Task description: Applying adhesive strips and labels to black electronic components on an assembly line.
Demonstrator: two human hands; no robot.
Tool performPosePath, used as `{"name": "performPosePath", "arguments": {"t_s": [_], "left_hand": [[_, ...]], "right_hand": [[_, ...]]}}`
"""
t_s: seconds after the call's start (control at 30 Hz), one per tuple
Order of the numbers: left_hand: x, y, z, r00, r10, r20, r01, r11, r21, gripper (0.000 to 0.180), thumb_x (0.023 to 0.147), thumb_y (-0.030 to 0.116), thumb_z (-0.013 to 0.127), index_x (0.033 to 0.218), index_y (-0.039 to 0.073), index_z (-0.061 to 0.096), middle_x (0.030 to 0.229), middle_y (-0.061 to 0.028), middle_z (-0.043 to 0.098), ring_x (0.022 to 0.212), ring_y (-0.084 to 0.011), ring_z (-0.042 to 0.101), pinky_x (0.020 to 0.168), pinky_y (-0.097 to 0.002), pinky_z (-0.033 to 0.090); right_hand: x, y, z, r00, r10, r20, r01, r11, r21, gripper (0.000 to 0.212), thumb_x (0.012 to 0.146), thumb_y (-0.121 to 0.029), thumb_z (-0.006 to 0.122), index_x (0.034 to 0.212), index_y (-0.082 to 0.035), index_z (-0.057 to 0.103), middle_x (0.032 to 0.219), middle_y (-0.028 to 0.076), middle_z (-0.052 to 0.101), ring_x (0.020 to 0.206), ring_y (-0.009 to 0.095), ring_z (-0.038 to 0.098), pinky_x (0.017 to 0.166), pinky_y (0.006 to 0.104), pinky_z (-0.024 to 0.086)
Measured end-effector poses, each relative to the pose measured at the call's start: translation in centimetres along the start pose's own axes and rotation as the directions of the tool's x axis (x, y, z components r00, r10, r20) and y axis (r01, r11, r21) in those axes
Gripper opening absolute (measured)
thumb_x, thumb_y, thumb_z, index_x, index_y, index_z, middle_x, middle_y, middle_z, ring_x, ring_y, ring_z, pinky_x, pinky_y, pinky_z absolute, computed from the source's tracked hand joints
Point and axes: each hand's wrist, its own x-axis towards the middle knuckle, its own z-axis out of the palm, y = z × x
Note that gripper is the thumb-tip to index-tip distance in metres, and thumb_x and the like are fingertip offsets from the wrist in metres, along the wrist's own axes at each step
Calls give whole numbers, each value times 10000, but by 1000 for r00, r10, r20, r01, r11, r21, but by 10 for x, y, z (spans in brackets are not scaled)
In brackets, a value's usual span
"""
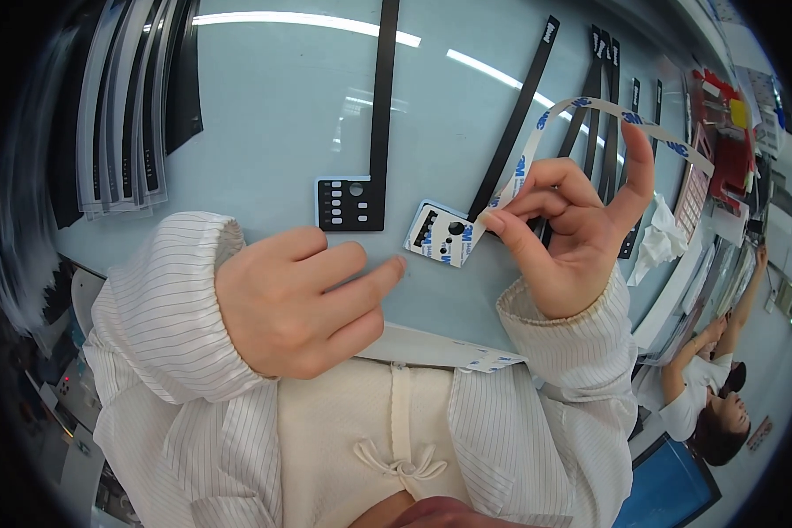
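Note:
My right hand point(581, 229) pinches a white backing-paper strip point(537, 136) with blue print between thumb and forefinger. From the pinch the strip arcs up and over to the right, past my raised finger. Right beside the pinch lies a small panel point(438, 232), its white, blue-printed backing face up with a round hole; a long black strip point(519, 110) runs up and away from it. My left hand point(304, 304) is palm down, holding nothing visible, its fingers loosely bent and apart. One fingertip points toward the panel without clearly touching it. Beyond it lies a black L-shaped panel point(377, 158) with white windows.
Stacked black strips in clear sleeves point(123, 114) lie at the far left. Several more black strips point(594, 114) fan out at the right, near a crumpled white paper point(658, 238). Red trays point(732, 141) stand at the right edge. Another person point(713, 396) sits at far right.

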Motion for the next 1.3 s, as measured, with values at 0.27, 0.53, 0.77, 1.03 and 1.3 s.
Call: {"name": "performPosePath", "arguments": {"t_s": [0.27,0.53,0.77,1.03,1.3], "left_hand": [[0,0,-2,1000,22,3,-22,999,24,153,597,132,652,633,29,546,1003,-206,697,648,-160,541,502,-259,366],[-4,-3,2,999,39,-33,-39,999,20,154,566,125,642,608,26,531,983,-223,699,585,-145,504,458,-248,343],[-4,-2,2,999,25,-35,-25,999,22,153,564,124,640,603,26,530,988,-220,699,570,-142,491,448,-246,340],[-2,-2,0,999,25,-23,-25,999,28,156,575,121,652,600,28,530,997,-218,700,573,-143,490,456,-244,346],[-3,-1,1,1000,11,-23,-11,1000,29,153,568,123,647,601,30,530,1009,-207,701,583,-142,496,461,-243,348]], "right_hand": [[1,3,1,1000,-25,-5,25,999,47,1114,756,138,699,1507,-175,-62,1005,129,614,772,141,689,735,241,561],[1,2,3,1000,-11,-10,11,1000,8,1108,760,129,703,1508,-163,-60,1006,128,617,766,136,687,734,239,561],[1,1,3,1000,-9,-5,9,1000,1,1104,764,138,689,1506,-156,-73,998,133,616,773,137,685,732,239,562],[1,1,3,1000,2,-7,-2,1000,7,1106,757,146,688,1505,-152,-71,993,133,614,781,140,686,732,239,567],[2,1,3,999,21,-29,-22,999,-45,1099,763,143,685,1504,-151,-71,993,132,612,776,140,685,726,237,567]]}}
